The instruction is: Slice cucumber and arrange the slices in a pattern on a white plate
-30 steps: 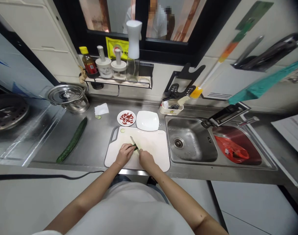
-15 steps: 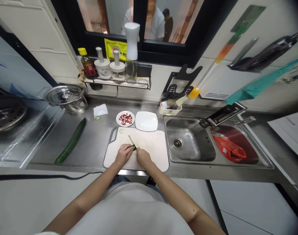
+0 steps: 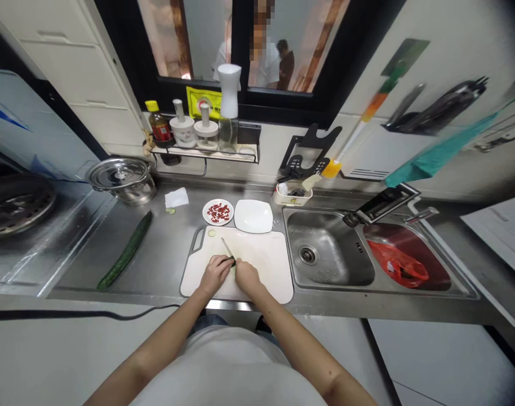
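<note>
A white cutting board (image 3: pixel 266 265) lies on the steel counter in front of me. My left hand (image 3: pixel 214 273) presses down a short green cucumber piece (image 3: pixel 232 261) that is mostly hidden under its fingers. My right hand (image 3: pixel 246 277) grips the handle of a knife (image 3: pixel 227 248), whose blade points away from me and rests against the cucumber piece right beside my left fingertips. One cucumber slice (image 3: pixel 211 233) lies at the board's far left corner.
A whole cucumber (image 3: pixel 125 252) lies left of the board, near a lidded pot (image 3: pixel 122 177). A small plate of red bits (image 3: pixel 217 212) and a white square plate (image 3: pixel 253 216) sit behind the board. The sink (image 3: pixel 329 254) is right, holding a red bag (image 3: pixel 399 265).
Both hands stay together on the board; the knife has worked slightly leftward along the cucumber piece. The camera tilted a little, shifting the scene.
</note>
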Available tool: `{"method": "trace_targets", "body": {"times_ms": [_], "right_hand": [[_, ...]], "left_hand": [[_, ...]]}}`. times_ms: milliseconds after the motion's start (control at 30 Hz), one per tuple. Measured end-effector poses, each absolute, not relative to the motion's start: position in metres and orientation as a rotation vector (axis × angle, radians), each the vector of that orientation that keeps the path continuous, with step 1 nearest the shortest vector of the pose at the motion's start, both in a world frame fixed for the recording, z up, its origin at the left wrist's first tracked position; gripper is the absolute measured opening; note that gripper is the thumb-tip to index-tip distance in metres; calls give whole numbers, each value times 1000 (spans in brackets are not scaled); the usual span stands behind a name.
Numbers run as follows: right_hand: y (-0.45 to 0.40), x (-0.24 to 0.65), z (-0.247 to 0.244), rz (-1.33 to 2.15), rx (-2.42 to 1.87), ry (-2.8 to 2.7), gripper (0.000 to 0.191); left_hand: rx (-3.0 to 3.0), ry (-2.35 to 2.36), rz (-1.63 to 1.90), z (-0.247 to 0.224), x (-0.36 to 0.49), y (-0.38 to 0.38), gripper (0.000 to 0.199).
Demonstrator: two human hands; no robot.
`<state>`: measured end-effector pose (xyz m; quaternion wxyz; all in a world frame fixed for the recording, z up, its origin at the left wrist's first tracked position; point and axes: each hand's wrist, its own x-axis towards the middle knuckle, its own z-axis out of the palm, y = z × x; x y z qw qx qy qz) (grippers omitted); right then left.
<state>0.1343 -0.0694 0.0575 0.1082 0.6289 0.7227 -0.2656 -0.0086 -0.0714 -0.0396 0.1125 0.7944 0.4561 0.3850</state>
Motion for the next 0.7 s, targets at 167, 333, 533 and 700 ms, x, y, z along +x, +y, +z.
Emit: {"method": "trace_targets", "body": {"times_ms": [167,333,533,700], "right_hand": [[-82,141,55,-716,1850,2154,35],[-100,150,51,-675,1854,2133,34],[-105,152,47,-677,1860,2132,32],[-93,145,46,-661,1869,2162,32]], "left_hand": [[2344,1339,1120,-40,-8,-72,22],[2329,1350,1121,-42,-7,-72,23],[2331,1353,1132,-45,-8,-72,22],[2334,1327,1116,-42,-8,-72,21]]}}
